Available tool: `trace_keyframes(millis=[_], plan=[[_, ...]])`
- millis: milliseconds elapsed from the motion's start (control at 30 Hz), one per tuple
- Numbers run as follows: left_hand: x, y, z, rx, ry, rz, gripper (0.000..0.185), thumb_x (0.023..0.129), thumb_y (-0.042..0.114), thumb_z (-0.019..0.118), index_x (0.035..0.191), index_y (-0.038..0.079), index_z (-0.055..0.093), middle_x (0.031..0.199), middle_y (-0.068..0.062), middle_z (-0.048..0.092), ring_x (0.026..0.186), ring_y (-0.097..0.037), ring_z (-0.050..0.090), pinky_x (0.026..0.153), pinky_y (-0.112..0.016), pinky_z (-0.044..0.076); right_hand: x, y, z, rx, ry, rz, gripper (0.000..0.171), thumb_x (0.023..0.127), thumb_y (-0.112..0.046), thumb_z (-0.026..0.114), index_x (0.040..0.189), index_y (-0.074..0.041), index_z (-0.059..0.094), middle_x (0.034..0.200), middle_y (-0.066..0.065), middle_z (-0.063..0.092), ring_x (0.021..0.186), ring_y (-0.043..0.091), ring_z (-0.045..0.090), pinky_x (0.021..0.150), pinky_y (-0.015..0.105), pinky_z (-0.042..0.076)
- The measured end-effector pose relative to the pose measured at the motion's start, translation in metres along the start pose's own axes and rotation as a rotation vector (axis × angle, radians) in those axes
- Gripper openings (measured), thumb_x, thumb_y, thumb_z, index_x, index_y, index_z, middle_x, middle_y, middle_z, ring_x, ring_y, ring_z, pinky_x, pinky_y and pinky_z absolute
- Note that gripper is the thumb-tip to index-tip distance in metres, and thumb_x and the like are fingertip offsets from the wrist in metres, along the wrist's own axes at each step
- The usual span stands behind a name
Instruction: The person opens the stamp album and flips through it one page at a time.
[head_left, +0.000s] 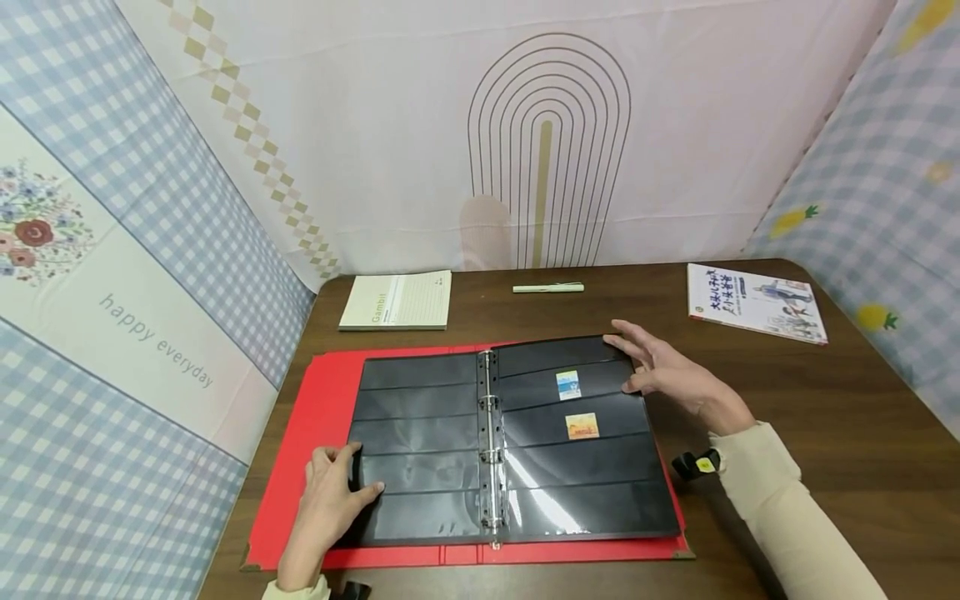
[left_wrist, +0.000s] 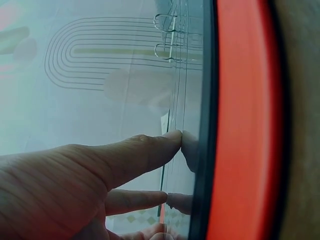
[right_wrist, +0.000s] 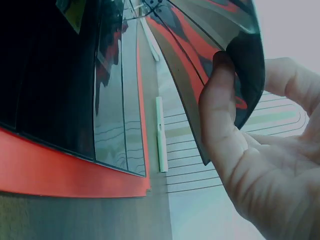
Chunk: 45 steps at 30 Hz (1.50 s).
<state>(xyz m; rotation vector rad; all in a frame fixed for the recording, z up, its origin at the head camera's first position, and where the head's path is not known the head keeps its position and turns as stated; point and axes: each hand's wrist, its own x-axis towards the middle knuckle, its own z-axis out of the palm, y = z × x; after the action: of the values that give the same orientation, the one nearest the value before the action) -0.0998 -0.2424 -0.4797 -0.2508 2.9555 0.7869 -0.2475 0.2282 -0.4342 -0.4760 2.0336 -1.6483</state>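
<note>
Now, album: I see a big red ring binder (head_left: 300,433) lying open flat on the brown wooden table (head_left: 825,417), with shiny black pocket pages inside.
Left hand: my left hand (head_left: 326,500) rests on the left black page (head_left: 416,442) near its outer edge. The fingers lie straight and press down; they grip nothing.
Right hand: my right hand (head_left: 663,371) pinches the far outer corner of the right black page (head_left: 585,467). The right wrist view shows the thumb (right_wrist: 220,115) under the curled-up corner, so the page bends up.
Stamps: two small stamps sit in the pockets of the right page, a blue one (head_left: 568,384) above an orange one (head_left: 582,426).
Rings: the metal rings (head_left: 489,450) in the middle look closed.
Other things: a cream notepad (head_left: 397,300), a pale green pen (head_left: 547,287) and a white book (head_left: 756,302) lie near the back, well apart from the album.
Risk: I think a hard pull could tear the page at the rings, or crease the bent corner.
Risk two: if the page tips fast, a stamp might slide out of its pocket.
</note>
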Motion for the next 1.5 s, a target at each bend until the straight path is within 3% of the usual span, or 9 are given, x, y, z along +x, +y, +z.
trace_keyframes(millis=[167, 233, 400, 633, 800, 900, 1000, 1233, 1500], plan=[[-0.001, -0.001, 0.001, -0.007, -0.008, 0.001, 0.068, 0.074, 0.025, 0.078, 0.131, 0.003, 0.047, 0.118, -0.021, 0.034, 0.104, -0.037, 0.034, 0.060, -0.040, 0.041, -0.006, -0.001, 0.003, -0.045, -0.051, -0.080, 0.103, 0.076, 0.008, 0.065, 0.149, -0.023, 0.000, 0.154, 0.011, 0.001, 0.133, 0.033, 0.018, 0.097, 0.062, 0.022], [-0.001, -0.002, 0.001, -0.009, -0.013, 0.000, 0.068, 0.075, 0.025, 0.077, 0.131, 0.003, 0.047, 0.118, -0.021, 0.034, 0.104, -0.037, 0.034, 0.060, -0.040, 0.041, -0.010, -0.001, 0.006, -0.090, -0.078, -0.105, 0.108, 0.075, 0.008, 0.067, 0.149, -0.026, -0.004, 0.154, 0.009, -0.004, 0.138, 0.028, -0.005, 0.098, 0.065, 0.012], [-0.001, -0.003, 0.001, -0.013, -0.012, -0.003, 0.068, 0.075, 0.025, 0.077, 0.131, 0.003, 0.047, 0.118, -0.022, 0.034, 0.104, -0.037, 0.033, 0.060, -0.040, 0.041, -0.019, -0.005, 0.015, -0.235, -0.091, -0.149, 0.113, 0.074, 0.008, 0.068, 0.147, -0.035, -0.007, 0.153, -0.005, -0.015, 0.138, 0.022, -0.010, 0.097, 0.062, 0.020], [-0.001, -0.002, 0.001, -0.014, -0.016, 0.002, 0.069, 0.075, 0.025, 0.077, 0.132, 0.003, 0.046, 0.119, -0.022, 0.033, 0.105, -0.038, 0.033, 0.060, -0.040, 0.041, -0.032, -0.009, 0.022, -0.287, -0.097, -0.173, 0.109, 0.077, 0.013, 0.061, 0.147, -0.028, -0.012, 0.148, -0.009, -0.028, 0.136, 0.025, -0.016, 0.096, 0.068, 0.015], [0.000, -0.002, 0.001, -0.021, -0.023, -0.005, 0.069, 0.075, 0.024, 0.077, 0.133, 0.002, 0.046, 0.120, -0.022, 0.032, 0.106, -0.038, 0.032, 0.061, -0.041, 0.041, -0.039, -0.012, 0.027, -0.335, -0.038, -0.166, 0.110, 0.076, 0.015, 0.059, 0.147, -0.031, -0.012, 0.148, -0.008, -0.027, 0.129, 0.037, 0.018, 0.088, 0.048, 0.039], [0.000, -0.001, 0.000, -0.024, -0.025, -0.010, 0.069, 0.075, 0.024, 0.077, 0.133, 0.002, 0.046, 0.120, -0.023, 0.032, 0.107, -0.039, 0.032, 0.062, -0.042, 0.041, -0.042, -0.013, 0.030, -0.319, 0.001, -0.133, 0.111, 0.077, 0.016, 0.057, 0.145, -0.038, -0.014, 0.149, -0.004, -0.024, 0.096, 0.033, 0.049, 0.070, 0.035, 0.047], [0.000, -0.002, 0.000, -0.029, -0.028, -0.011, 0.069, 0.076, 0.023, 0.077, 0.133, 0.002, 0.045, 0.120, -0.023, 0.032, 0.107, -0.039, 0.031, 0.062, -0.042, 0.041, -0.046, -0.014, 0.032, -0.269, 0.008, -0.080, 0.109, 0.080, 0.015, 0.053, 0.143, -0.039, -0.018, 0.151, 0.007, -0.020, 0.066, 0.025, 0.051, 0.061, 0.034, 0.048], [0.001, -0.004, 0.002, -0.042, -0.017, 0.001, 0.069, 0.075, 0.022, 0.077, 0.133, 0.000, 0.045, 0.118, -0.022, 0.032, 0.106, -0.038, 0.030, 0.069, -0.045, 0.040, -0.054, -0.024, 0.036, -0.185, -0.015, 0.087, 0.099, 0.089, -0.003, 0.056, 0.143, -0.021, -0.025, 0.148, 0.031, 0.000, 0.102, 0.032, 0.057, 0.072, 0.039, 0.050], [0.001, -0.003, 0.001, -0.047, -0.021, 0.003, 0.069, 0.075, 0.022, 0.077, 0.133, 0.001, 0.045, 0.119, -0.023, 0.032, 0.107, -0.039, 0.030, 0.072, -0.047, 0.040, -0.056, -0.040, 0.039, -0.183, -0.016, 0.114, 0.085, 0.089, 0.000, 0.053, 0.146, -0.005, -0.010, 0.138, 0.035, 0.028, 0.101, 0.032, 0.057, 0.074, 0.042, 0.050]])
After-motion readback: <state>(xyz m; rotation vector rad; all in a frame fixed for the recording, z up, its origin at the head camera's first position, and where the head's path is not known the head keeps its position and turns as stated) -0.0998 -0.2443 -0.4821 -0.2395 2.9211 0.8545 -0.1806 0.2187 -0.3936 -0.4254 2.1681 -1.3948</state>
